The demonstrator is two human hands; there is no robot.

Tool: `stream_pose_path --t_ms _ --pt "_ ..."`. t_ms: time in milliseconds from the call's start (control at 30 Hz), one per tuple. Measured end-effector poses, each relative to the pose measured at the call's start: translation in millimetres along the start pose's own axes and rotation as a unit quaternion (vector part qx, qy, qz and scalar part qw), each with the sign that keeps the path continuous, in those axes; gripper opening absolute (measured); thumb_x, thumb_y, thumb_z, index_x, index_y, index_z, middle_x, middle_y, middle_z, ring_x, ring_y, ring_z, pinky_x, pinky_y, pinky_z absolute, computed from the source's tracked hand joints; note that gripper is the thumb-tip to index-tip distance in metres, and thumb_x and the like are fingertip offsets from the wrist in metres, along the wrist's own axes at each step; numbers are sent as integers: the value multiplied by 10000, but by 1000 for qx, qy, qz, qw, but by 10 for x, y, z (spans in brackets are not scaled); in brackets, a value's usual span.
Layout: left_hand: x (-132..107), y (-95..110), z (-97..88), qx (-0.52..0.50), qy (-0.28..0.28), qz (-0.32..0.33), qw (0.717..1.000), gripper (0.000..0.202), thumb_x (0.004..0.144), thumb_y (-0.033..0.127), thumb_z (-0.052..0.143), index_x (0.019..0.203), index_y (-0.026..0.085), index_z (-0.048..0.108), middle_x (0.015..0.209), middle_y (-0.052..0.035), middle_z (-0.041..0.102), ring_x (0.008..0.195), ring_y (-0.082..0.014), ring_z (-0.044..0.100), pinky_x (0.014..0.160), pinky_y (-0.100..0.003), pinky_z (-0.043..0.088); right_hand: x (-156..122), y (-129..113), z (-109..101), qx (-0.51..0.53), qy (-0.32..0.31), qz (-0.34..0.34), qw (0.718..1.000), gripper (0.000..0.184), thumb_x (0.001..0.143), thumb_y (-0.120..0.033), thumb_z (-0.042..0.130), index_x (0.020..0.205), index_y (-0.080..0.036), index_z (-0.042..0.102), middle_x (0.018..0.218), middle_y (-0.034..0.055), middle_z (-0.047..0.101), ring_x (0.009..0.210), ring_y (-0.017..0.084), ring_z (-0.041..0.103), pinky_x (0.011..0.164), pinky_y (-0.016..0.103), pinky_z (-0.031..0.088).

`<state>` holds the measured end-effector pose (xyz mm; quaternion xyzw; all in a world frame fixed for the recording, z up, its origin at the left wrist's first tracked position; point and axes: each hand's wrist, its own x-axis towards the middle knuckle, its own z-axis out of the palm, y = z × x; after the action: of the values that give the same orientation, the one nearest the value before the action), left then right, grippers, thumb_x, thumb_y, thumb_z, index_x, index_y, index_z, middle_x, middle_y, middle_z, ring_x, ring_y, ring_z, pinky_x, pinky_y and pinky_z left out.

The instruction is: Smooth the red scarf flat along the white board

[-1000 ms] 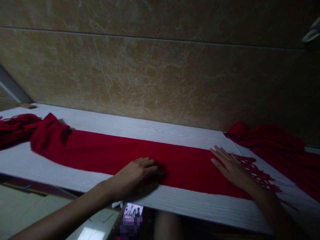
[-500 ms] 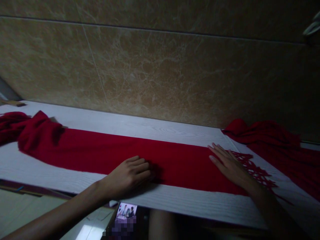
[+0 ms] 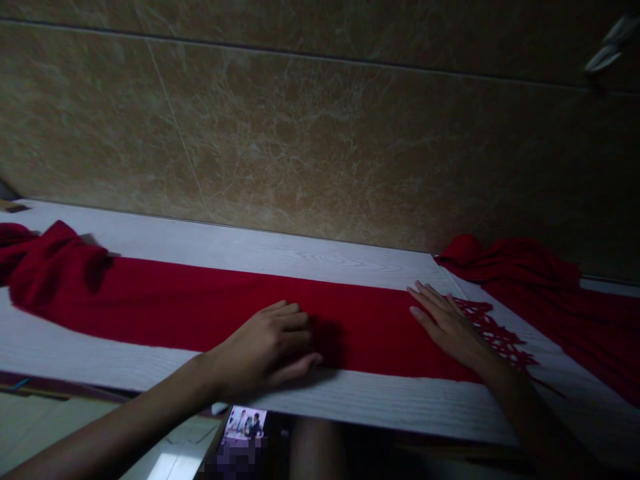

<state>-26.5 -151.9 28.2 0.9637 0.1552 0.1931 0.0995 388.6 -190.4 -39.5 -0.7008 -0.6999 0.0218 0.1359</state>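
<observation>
A long red scarf (image 3: 200,303) lies spread along a white wood-grain tabletop (image 3: 340,257), with its knotted fringe (image 3: 495,330) at the right end. My left hand (image 3: 270,343) is over the scarf's middle, near the lower edge. Its fingers are loosely bent and the thumb stands apart; no cloth shows between them, though the fingertips are partly hidden. Flat on the fringed end rests my right hand (image 3: 445,323), fingers stretched out. Toward the left, the scarf is bunched into folds.
More red cloth (image 3: 530,270) is heaped at the right against the brown marbled wall (image 3: 300,133). Below the table edge are a lit phone screen (image 3: 245,423) and a knee (image 3: 317,447). A whitish object (image 3: 610,50) is by the wall, upper right.
My left hand has moved slightly right over the scarf and its thumb has come away from the fingers. My right hand stays on the fringed end. The whole view has shifted a little.
</observation>
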Motion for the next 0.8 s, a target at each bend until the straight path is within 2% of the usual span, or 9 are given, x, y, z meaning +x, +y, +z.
stream_pose_path --t_ms 100,167,233,367,467,600,800 --pt "278 157 109 -56 -47 -39 997 207 1048 375 575 1045 203 690 1055 -44 679 970 -197 617 919 -373 438 -4 2 -3 3 19 -11 1000 635 1048 -564 324 1505 -216 594 1665 118 422 1579 319 343 1285 652 220" --pt "459 251 230 -82 -82 -41 992 287 1016 447 630 1196 229 684 1217 -58 667 1111 -233 623 1001 -401 441 -4 1 -6 8 19 -9 1000 638 1050 -555 314 1499 -204 600 1663 126 423 1579 322 340 1284 657 215" --pt "591 312 357 -83 -94 -36 991 313 1006 448 644 1244 248 675 1289 -60 653 1167 -254 619 1030 -425 439 -5 -7 -13 13 16 -5 1000 645 1050 -550 304 1500 -195 600 1660 132 425 1579 326 337 1283 661 214" --pt "661 331 539 -52 -75 -42 995 203 1035 363 585 1150 238 696 1214 -35 682 1077 -223 638 940 -387 459 -8 -42 -38 24 15 1 1000 649 1049 -540 303 1507 -184 595 1657 137 427 1577 325 341 1285 655 215" --pt "615 306 616 7 -36 -12 999 211 1066 355 529 1074 226 695 1111 -23 698 991 -201 626 877 -374 436 -11 -62 -56 32 12 5 999 651 1046 -532 309 1505 -169 594 1660 143 418 1577 328 343 1286 652 219" --pt "572 295 685 70 15 52 996 216 1078 375 530 1035 221 674 1032 -10 693 934 -187 593 814 -372 396 -11 -60 -57 40 15 6 999 634 1043 -527 334 1499 -174 598 1658 143 424 1573 328 353 1283 650 235" --pt "587 298 709 89 52 72 992 193 1057 328 567 925 201 629 909 1 651 826 -177 540 756 -370 368 -15 -34 -32 51 27 4 998 656 1044 -553 319 1491 -168 606 1651 145 441 1574 310 357 1295 607 245"
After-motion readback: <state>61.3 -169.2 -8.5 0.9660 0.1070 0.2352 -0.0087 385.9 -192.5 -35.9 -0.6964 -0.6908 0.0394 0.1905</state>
